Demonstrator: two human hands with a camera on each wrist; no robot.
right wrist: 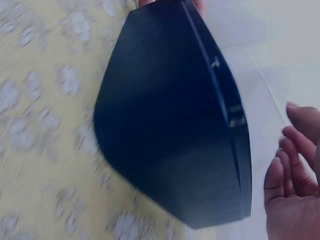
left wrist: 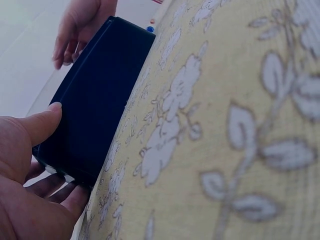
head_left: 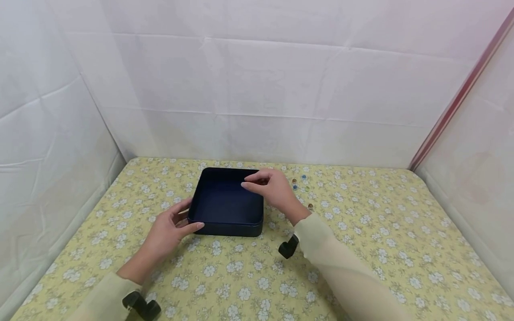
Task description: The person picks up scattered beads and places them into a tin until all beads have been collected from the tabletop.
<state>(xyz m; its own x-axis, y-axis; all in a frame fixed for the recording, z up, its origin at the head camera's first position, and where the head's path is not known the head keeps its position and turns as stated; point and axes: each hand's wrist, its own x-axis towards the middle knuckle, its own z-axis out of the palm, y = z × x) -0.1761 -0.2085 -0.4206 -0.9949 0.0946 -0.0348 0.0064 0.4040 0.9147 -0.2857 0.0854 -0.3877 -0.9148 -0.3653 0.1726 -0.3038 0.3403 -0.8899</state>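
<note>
A dark navy rectangular box with an open top sits on the table. At its near left corner my left hand grips it, the thumb over the front rim and the fingers against the left side. Over the box's right rim hovers my right hand, thumb and index fingertip close together. Whether something small is between those fingertips cannot be made out. In the right wrist view the right hand is apart from the box, its fingers curled. Small glass beads, blue, amber and green, lie beyond the right wrist.
A yellow floral cloth covers the table. Another amber bead lies beside the right forearm. White sheets hang behind and on both sides, and a red strip runs down the back right corner.
</note>
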